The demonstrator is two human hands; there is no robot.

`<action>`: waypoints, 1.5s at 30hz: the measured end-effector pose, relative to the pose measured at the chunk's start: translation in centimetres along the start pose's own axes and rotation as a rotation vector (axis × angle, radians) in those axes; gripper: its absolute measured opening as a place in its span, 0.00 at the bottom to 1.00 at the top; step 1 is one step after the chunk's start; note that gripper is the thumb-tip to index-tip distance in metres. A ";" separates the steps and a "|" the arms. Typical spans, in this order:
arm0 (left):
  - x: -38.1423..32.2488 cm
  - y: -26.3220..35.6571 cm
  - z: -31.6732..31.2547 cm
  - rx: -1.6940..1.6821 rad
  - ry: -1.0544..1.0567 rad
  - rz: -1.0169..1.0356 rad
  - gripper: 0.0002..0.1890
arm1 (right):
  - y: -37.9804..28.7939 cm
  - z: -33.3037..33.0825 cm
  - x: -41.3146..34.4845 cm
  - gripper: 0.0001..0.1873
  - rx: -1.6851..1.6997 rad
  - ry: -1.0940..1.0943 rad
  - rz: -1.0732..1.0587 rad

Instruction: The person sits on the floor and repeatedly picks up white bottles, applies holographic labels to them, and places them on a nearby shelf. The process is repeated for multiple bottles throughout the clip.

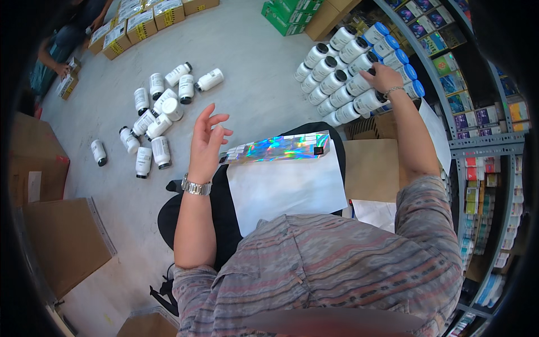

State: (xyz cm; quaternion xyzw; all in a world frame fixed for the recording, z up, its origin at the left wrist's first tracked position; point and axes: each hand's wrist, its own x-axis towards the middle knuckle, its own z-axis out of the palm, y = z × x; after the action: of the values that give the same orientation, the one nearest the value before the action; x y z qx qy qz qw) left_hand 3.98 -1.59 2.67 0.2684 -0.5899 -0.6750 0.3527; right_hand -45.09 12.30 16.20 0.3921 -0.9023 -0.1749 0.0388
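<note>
My right hand reaches to the stack of white plastic bottles, its fingers around the black cap of one white bottle. Part of that cap is hidden by the fingers. My left hand is raised with nothing in it, fingers apart and slightly curled. Across my lap lies a white paper sheet. Along the sheet's far edge rests a strip of shiny holographic stickers, with its left end near my left hand. Several loose white bottles with black caps are scattered on the floor beyond my left hand.
Metal shelving filled with small boxes runs along the right. Blue-capped bottles line the stack's right side. Cardboard boxes stand at left, with taped cartons and green boxes farther off. Another person's hand touches a small carton.
</note>
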 end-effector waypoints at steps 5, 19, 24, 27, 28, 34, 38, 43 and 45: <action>0.0 0.0 0.0 -0.034 -0.010 -0.007 0.33 | -0.2 0.2 -0.1 0.31 -0.002 0.076 -0.053; -0.1 0.1 -0.1 0.038 -0.009 0.009 0.30 | -0.5 -0.8 -0.8 0.23 -0.014 0.055 -0.063; 0.0 0.1 -0.1 -0.015 0.011 -0.013 0.30 | -0.7 -1.1 -0.8 0.22 -0.012 0.009 -0.052; -0.1 0.3 0.0 0.001 0.012 -0.013 0.31 | -0.8 -1.0 -0.9 0.22 -0.010 0.011 -0.061; -0.1 0.3 0.0 -0.002 0.007 -0.009 0.31 | -0.8 -0.9 -0.9 0.22 -0.011 0.016 -0.059; 0.1 -0.8 0.2 0.061 0.011 -0.037 0.30 | -3.0 -1.0 -2.9 0.24 0.101 0.283 -0.204; 0.2 -2.8 1.8 0.465 -0.075 0.002 0.30 | -7.9 -0.7 -7.6 0.25 0.473 0.208 -0.463; 0.1 -4.8 3.7 0.696 -0.325 -0.056 0.26 | -14.1 0.6 -14.6 0.27 0.527 0.016 -0.835; 0.2 -5.0 3.8 0.691 -0.421 -0.119 0.23 | -15.2 1.0 -15.8 0.27 0.482 -0.003 -0.916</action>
State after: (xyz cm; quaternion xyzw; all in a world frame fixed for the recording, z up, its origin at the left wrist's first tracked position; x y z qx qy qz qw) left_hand 0.08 0.81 -1.66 0.2609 -0.8246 -0.4966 0.0737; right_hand -23.88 14.36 11.07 0.7446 -0.6526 0.0384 -0.1346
